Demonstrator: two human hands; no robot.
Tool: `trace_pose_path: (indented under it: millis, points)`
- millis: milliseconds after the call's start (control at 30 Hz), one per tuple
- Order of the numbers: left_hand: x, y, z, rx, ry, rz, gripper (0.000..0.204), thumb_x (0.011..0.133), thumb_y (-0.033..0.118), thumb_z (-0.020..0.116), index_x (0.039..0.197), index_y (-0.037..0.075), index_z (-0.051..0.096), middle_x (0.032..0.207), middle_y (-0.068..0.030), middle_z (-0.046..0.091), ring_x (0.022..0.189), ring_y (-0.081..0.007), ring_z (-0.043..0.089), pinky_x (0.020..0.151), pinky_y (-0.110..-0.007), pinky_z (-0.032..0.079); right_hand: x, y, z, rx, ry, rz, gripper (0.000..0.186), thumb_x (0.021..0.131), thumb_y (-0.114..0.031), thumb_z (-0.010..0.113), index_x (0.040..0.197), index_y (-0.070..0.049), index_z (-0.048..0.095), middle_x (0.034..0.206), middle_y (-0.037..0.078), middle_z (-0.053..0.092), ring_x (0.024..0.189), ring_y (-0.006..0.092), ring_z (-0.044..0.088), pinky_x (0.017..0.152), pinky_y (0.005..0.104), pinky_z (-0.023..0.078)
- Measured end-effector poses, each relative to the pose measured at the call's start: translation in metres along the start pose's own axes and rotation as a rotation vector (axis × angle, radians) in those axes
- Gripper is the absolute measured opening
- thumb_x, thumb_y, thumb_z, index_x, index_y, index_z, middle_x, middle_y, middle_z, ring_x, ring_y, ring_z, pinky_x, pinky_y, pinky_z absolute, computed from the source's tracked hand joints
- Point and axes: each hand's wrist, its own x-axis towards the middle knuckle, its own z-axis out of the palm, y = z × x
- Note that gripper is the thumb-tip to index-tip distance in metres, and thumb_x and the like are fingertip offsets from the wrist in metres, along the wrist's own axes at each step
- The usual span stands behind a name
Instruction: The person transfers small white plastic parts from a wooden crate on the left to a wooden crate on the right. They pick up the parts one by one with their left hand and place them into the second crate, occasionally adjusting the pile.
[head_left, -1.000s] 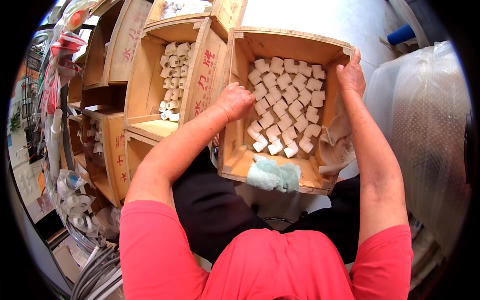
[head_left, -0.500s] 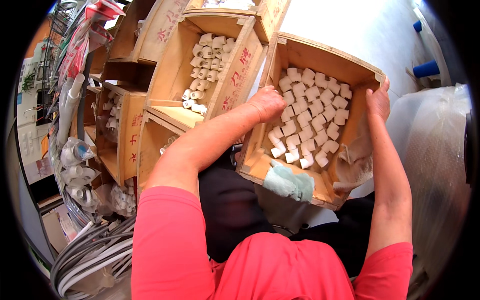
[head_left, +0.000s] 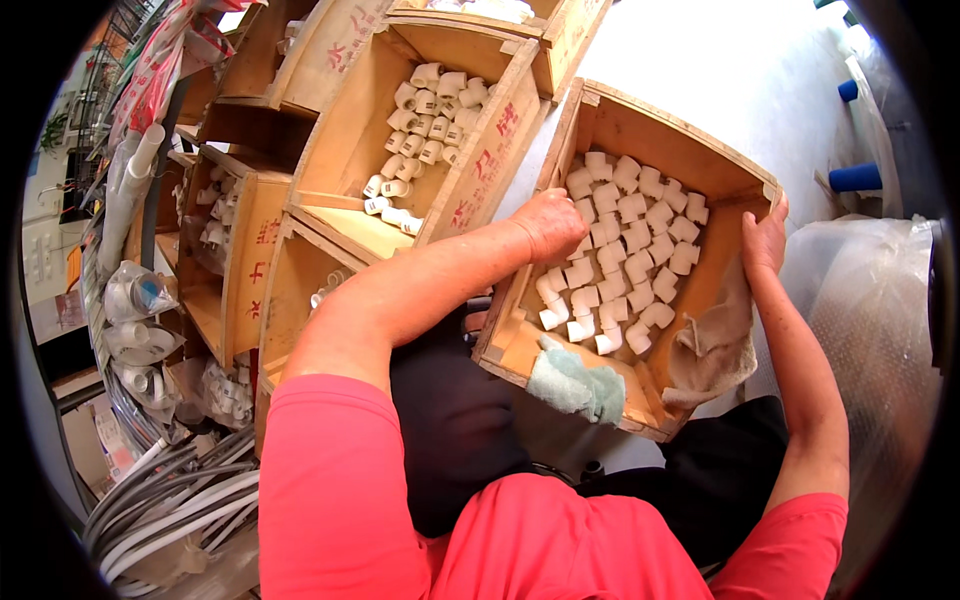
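Note:
A wooden box (head_left: 668,125) sits tilted in front of my lap and holds many white elbow pipe fittings (head_left: 637,236), laid in rough rows. My left hand (head_left: 553,226) is closed over the box's left wall, with its fingertips hidden. On the opposite side, my right hand (head_left: 765,238) grips the right wall near the far corner, thumb on the inner side. A pale green cloth (head_left: 576,384) hangs over the near edge. A greyish-beige cloth (head_left: 713,350) drapes over the near right corner, below my right hand.
Left of it stands another wooden box (head_left: 332,165) with white fittings (head_left: 428,125). Further wooden bins (head_left: 262,255) are stacked at the left, beside bagged fittings (head_left: 140,292) and coiled pipes (head_left: 185,520). A bubble-wrap roll (head_left: 855,330) stands at the right.
The held box and both my hands have shifted slightly right and toward me. My view has also moved a little. Both hands keep their hold, and the fittings stay in their rows.

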Motion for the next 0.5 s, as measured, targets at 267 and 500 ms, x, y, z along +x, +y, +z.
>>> trace_pose_path:
  millis: [267,500]
  points:
    - [-0.003,0.001,0.000,-0.001,0.049,-0.002,0.009,0.072,0.019,0.061,0.066,0.013,0.063,0.069,-0.0026,0.064,0.072,-0.0208,0.063,0.074,-0.033,0.043,-0.001,-0.003,-0.001,0.009,-0.020,0.000,0.070,0.081,-0.020,0.058,0.141,-0.012,0.024,0.106,0.024,0.063,0.097,0.0413,0.061,0.085,0.0487,0.048]
    - [-0.004,-0.003,-0.027,-0.262,0.179,0.073,0.008,0.080,0.020,0.064,0.075,0.014,0.062,0.074,-0.0027,0.063,0.071,-0.0229,0.062,0.067,-0.035,0.048,0.001,0.004,0.005,0.043,-0.012,0.006,0.071,0.081,-0.020,0.057,0.142,-0.011,0.023,0.111,0.024,0.062,0.099,0.0408,0.060,0.086,0.0492,0.048]
